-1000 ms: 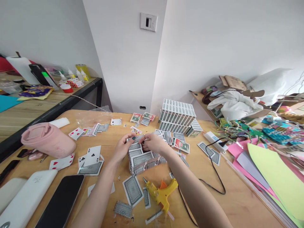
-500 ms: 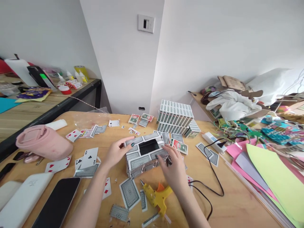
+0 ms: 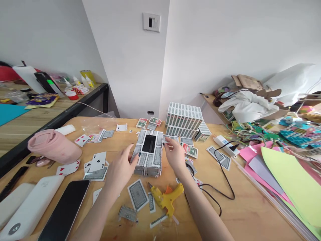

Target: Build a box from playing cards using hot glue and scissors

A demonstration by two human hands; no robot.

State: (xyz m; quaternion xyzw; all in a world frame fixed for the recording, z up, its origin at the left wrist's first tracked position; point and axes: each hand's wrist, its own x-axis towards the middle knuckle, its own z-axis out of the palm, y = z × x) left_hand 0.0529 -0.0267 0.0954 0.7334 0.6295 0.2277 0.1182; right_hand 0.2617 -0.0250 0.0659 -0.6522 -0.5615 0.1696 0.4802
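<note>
A tissue-box-like box [image 3: 153,159] covered in grey-backed playing cards sits on the table, with a dark rectangular opening in its top. Its long side now points away from me. My left hand [image 3: 121,168] is at the near left side, the thumb over the top edge and the fingers along the side. At the right side, my right hand [image 3: 175,154] has its thumb and forefinger close together against the edge. In front of the box lies a yellow hot glue gun [image 3: 167,199]. Loose and cut playing cards [image 3: 137,194] lie beside it.
Card packs [image 3: 184,117] stand stacked at the back. On the left are a pink pouch [image 3: 54,149], a white power bank [image 3: 32,207] and a black phone [image 3: 65,209]. A power strip [image 3: 227,145], its black cable [image 3: 229,184] and coloured paper sheets [image 3: 288,180] are on the right.
The box has turned about a quarter turn, from lying crosswise to pointing away from me. My right hand has moved up along its right side; my left hand has shifted slightly nearer me.
</note>
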